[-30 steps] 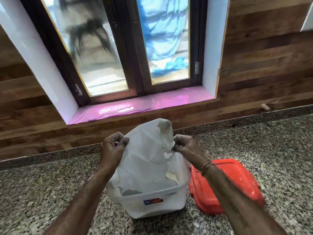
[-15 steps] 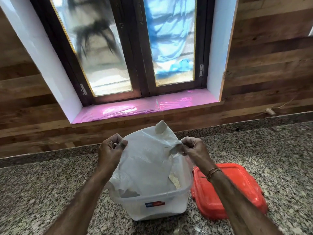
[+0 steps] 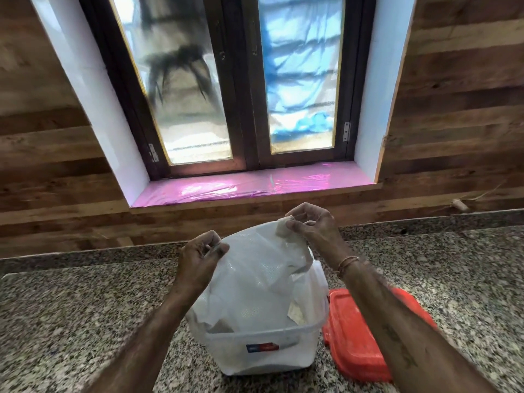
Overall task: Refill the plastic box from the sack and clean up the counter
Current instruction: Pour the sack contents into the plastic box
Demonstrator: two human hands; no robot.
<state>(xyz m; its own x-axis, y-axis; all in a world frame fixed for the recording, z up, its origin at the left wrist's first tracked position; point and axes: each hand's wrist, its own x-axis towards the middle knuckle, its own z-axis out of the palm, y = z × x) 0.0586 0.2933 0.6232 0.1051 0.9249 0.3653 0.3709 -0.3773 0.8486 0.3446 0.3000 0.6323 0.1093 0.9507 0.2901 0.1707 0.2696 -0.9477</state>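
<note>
A person is standing at a speckled granite bench (image 3: 71, 307), and both bare hands are holding a white woven sack (image 3: 255, 273) above a clear plastic box (image 3: 263, 350). The sack is hanging mouth-down, with its lower part sitting inside the box and its upper end raised over it. The left hand (image 3: 198, 256) is pinching the sack's top edge on the left side, thumb and fingers pressed together on the fabric. The right hand (image 3: 309, 222) is sitting higher and farther back, and its grip is closing on a folded corner of the sack at the top right, fingertips pressed onto it. A thin bangle (image 3: 347, 265) is circling the right wrist.

The box is resting on the bench near the front edge of the view, a small red and blue label (image 3: 262, 347) showing on its near wall. What is inside the box is mostly hidden by the sack. A red lid (image 3: 360, 344) is lying flat on the bench just beside the box on the right, partly covered by the right forearm.

Behind the bench a wall of wooden planks (image 3: 42, 165) is running across the view, with a dark-framed window (image 3: 243, 95) set into it and a shiny pink sill (image 3: 249, 187) below the glass.
</note>
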